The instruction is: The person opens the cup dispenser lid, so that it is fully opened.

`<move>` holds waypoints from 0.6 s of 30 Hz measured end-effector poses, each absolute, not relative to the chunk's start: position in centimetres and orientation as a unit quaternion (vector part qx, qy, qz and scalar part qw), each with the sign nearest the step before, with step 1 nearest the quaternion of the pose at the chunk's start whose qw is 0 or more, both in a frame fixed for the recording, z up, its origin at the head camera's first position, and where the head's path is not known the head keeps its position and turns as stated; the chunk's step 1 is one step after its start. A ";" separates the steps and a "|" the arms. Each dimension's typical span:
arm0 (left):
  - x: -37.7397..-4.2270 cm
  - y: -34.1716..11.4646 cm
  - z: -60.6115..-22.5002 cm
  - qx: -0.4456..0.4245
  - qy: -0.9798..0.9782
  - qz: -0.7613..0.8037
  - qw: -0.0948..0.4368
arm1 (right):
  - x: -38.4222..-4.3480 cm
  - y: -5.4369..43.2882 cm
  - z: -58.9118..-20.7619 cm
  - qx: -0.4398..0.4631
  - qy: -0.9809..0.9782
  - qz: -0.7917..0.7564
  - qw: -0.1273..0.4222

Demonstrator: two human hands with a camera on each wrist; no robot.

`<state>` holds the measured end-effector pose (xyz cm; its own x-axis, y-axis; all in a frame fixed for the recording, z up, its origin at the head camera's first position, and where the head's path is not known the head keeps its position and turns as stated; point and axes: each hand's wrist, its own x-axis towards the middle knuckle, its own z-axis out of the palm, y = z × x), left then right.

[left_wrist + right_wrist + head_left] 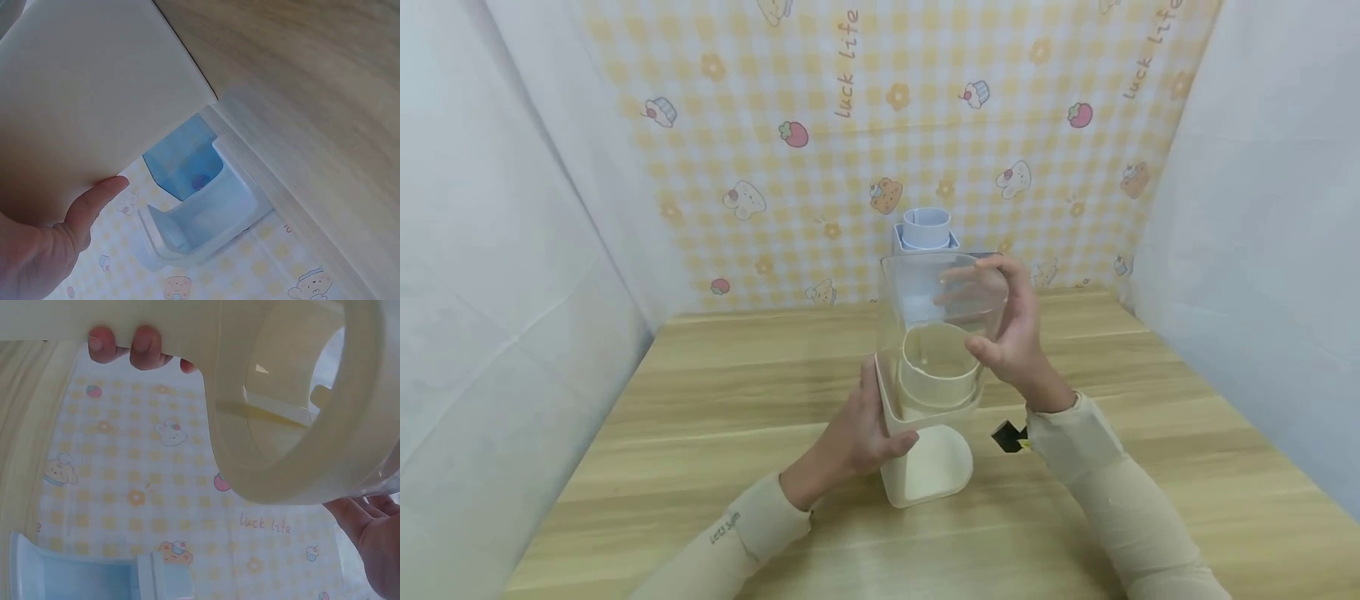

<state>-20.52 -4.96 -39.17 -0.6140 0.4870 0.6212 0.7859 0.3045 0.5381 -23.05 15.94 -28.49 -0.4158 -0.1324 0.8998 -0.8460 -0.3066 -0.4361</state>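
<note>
A cream plastic stand (934,467) with a rounded foot and a ring (938,387) near its top is before me. My left hand (868,425) grips its side, thumb across the front edge; fingertips (145,349) show behind the cream panel in the right wrist view. Over the ring sits a clear container (917,287), rising above it. My right hand (1018,325) holds the container's right side, its thumb in front and the other fingers visible through the clear wall. In the left wrist view, my left thumb (94,203) lies along the edge of the cream panel (106,87).
A similar blue stand (927,229) with a ring on top stands behind, partly seen through the clear container; a translucent blue container (184,156) shows by it. A small black block (1007,436) is beside my right cuff. Patterned cloth (850,167) hangs behind the wooden table (700,467).
</note>
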 end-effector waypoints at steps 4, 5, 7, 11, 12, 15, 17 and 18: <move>-20.6 -4.9 -39.3 -0.412 -0.786 -0.426 0.177 | -23.0 15.9 -28.5 0.488 -0.509 0.642 0.300; -20.6 -4.8 -39.4 -0.414 -0.785 -0.426 0.178 | -23.0 15.9 -28.5 0.484 -0.512 0.645 0.296; -20.6 -4.7 -39.4 -0.416 -0.784 -0.425 0.178 | -22.9 16.2 -28.6 0.467 -0.521 0.657 0.281; -20.7 -4.8 -39.3 -0.411 -0.787 -0.428 0.170 | -22.8 16.6 -28.5 0.422 -0.532 0.691 0.247; -20.7 -4.8 -39.3 -0.408 -0.789 -0.428 0.167 | -22.8 16.6 -28.5 0.415 -0.532 0.697 0.242; -20.6 -4.9 -39.3 -0.402 -0.791 -0.432 0.162 | -22.8 16.5 -28.4 0.417 -0.531 0.695 0.248; -20.6 -5.0 -39.4 -0.402 -0.791 -0.434 0.158 | -22.8 16.4 -28.5 0.436 -0.522 0.684 0.264; -20.6 -4.9 -39.4 -0.402 -0.791 -0.434 0.157 | -22.8 16.3 -28.5 0.446 -0.514 0.680 0.271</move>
<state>-20.63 -4.94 -39.44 -0.6279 0.5001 0.5963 0.7717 0.3008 0.5603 -22.78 16.31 -28.52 -0.4547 -0.0896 0.8861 -0.8279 -0.3243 -0.4576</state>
